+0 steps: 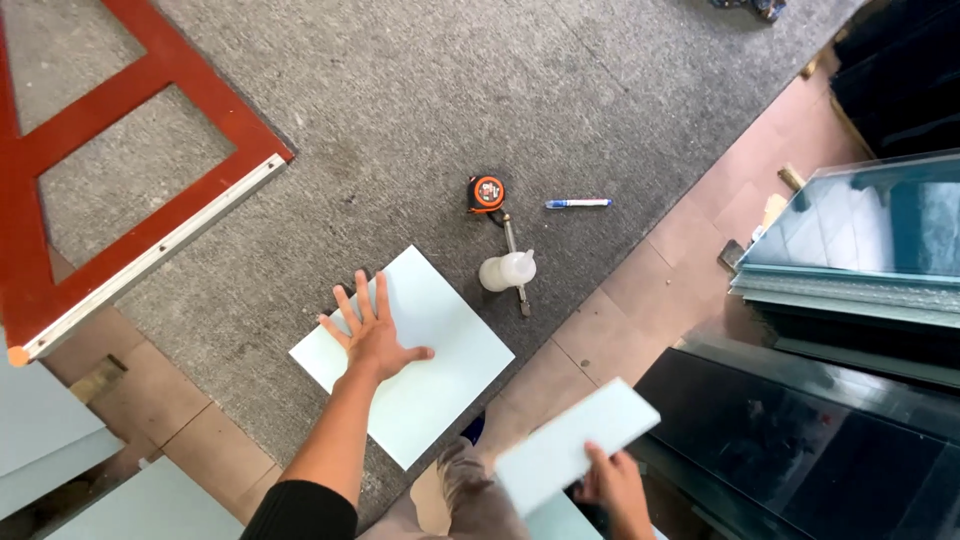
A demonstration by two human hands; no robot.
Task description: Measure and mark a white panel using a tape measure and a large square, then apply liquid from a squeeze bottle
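Head camera: left hand presses flat, fingers spread wide, steadying a pale square glass pane on grey carpet; right hand, nearer than the pane, grips a narrow pale glass strip.

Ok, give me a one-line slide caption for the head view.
Left hand flat on a pale glass sheet on grey carpet; right hand holds a smaller strip.

An orange tape measure, blue marker and white bottle lie on grey carpet.
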